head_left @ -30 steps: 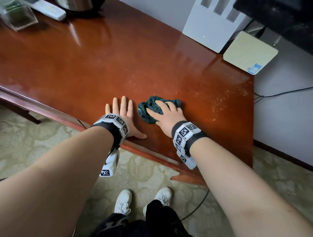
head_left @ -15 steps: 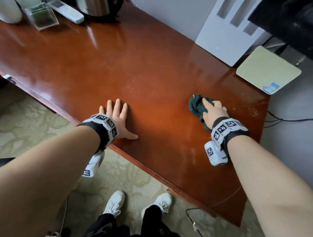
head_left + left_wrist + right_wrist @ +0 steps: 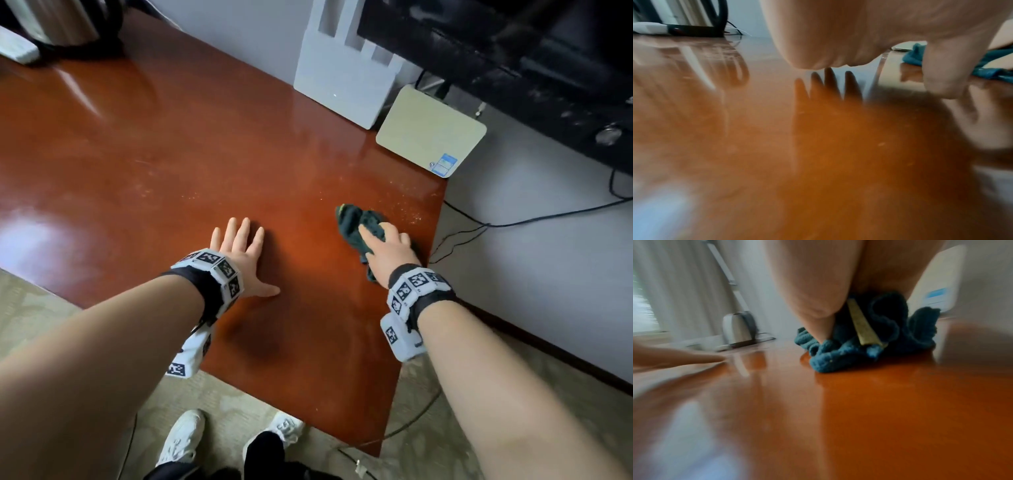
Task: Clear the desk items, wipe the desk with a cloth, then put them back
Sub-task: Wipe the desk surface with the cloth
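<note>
Palm of left hand flat on desk; right hand presses cloth.

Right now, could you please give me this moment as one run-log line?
phase: wiping | right hand: presses cloth near desk's right edge | left hand: flat on desk

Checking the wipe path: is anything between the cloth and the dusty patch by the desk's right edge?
Nothing visible. The cloth under the right hand lies beside the specks, with only bare desk between.
</note>
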`<state>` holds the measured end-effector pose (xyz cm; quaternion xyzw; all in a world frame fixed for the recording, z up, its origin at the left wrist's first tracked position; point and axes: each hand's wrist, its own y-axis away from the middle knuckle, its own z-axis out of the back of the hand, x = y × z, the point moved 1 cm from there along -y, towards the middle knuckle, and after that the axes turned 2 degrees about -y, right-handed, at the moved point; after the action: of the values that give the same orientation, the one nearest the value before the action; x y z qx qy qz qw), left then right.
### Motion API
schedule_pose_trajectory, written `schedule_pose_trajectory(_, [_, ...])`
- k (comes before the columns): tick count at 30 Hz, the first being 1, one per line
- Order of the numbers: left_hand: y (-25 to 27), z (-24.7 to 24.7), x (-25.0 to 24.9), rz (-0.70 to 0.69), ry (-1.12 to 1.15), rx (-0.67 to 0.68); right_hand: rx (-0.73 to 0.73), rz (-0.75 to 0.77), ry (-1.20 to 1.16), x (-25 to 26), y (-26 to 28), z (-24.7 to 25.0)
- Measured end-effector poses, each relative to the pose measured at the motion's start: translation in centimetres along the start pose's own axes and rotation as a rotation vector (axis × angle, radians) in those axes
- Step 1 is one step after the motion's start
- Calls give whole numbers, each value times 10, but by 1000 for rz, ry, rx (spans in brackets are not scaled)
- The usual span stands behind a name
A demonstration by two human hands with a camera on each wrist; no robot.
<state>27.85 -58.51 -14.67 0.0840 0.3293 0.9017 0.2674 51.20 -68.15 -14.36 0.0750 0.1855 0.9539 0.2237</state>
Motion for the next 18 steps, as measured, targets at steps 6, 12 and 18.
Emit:
schedule_pose_trajectory(6, [-17,8,-37,50,51,13,-134,-427,-387,-100,11,19])
schedule_pose_trajectory(12, [-20,6,-42,88,16,28,-244,-91,-930,-48,6,63])
schedule_pose_trajectory(18, [-24,4,-41,88,26,22,-182,-60,-536,11,-38,54])
